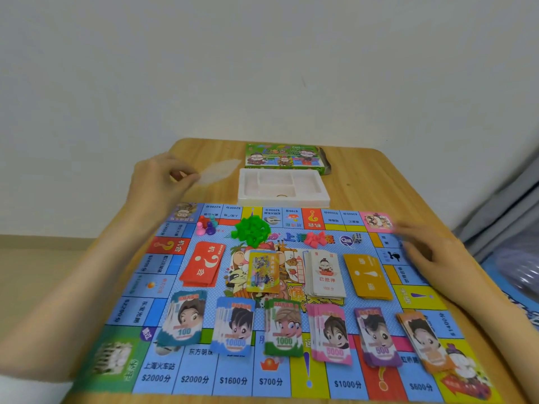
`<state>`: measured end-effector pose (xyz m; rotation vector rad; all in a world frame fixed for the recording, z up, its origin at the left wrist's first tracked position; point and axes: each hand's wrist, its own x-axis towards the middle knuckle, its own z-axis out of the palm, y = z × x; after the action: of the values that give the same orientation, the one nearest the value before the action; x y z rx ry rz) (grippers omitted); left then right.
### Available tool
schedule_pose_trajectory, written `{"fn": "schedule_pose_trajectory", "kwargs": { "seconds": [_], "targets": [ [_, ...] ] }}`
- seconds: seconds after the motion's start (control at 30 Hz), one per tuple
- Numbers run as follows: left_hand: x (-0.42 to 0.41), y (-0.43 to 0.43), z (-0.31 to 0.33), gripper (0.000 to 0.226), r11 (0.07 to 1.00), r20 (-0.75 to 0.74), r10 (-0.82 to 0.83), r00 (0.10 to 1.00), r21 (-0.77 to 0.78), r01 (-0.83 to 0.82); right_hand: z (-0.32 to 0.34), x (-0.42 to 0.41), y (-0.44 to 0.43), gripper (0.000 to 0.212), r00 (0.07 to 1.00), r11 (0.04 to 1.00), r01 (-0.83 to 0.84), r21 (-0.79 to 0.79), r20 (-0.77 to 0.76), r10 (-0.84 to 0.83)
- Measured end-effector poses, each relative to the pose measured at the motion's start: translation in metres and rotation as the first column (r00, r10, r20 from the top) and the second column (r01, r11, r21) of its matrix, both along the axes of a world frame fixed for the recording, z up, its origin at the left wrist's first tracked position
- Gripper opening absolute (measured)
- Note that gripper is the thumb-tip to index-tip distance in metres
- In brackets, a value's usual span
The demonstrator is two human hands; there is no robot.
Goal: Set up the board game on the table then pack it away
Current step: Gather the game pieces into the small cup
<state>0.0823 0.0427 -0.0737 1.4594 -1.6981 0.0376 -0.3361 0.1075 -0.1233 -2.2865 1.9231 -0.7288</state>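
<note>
Right hand (423, 249) (fingertips motion-blurred)

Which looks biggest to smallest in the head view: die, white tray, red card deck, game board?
1. game board
2. white tray
3. red card deck
4. die
The tray sits farther from the camera than the deck yet looks larger, so that ranking holds.

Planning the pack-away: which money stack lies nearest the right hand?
The orange stack, at the right end of the row, on the right hand's side; the other five lie further left.
</note>
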Motion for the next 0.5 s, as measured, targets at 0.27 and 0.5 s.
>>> {"fn": "schedule_pose_trajectory", "kwargs": {
  "seconds": [0.27, 0.5],
  "targets": [
    [-0.028, 0.031, 0.041, 0.025, 0.812, 0.323, -0.574, 0.752, 0.109, 0.573, 0.066, 0.063, 0.019, 0.013, 0.911, 0.970, -0.023, -0.244, 0.394, 0.120],
    [-0.051, 0.034, 0.017, 0.025, 0.773, 0.300, -0.618, 0.726, 0.063, 0.632, 0.072, 0.170, 0.011, 0.024, 0.838, 0.924, -0.363, -0.119, 0.392, 0.380]
  ]
}}
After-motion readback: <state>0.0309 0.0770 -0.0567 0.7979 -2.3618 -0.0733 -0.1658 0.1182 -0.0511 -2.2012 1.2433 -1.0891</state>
